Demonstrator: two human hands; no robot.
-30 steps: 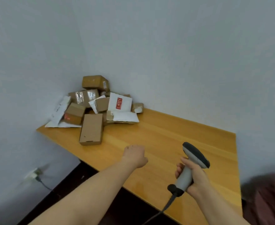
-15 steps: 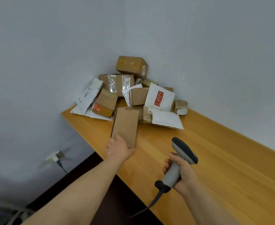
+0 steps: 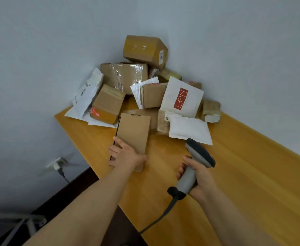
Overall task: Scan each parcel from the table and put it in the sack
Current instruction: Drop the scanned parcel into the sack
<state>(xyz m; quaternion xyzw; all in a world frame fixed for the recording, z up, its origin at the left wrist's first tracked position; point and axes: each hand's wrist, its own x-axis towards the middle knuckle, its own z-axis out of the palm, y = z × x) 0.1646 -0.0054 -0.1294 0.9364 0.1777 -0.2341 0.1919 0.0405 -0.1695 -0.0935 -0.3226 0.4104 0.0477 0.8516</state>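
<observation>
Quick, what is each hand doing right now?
Left hand: grips the flat brown box at its near end.
Right hand: holds the scanner.

- My left hand [image 3: 126,157], a second ago fisted short of the flat brown parcel [image 3: 134,132], now grips its near end.
- My right hand [image 3: 199,176], holding the scanner [image 3: 197,160], has come up right of that parcel.

Surface [image 3: 234,174]: glossy wood. Flat box [image 3: 134,132]: matt cardboard. Taped box [image 3: 126,75]: shiny film. Scanner [image 3: 197,162]: smooth plastic.
</observation>
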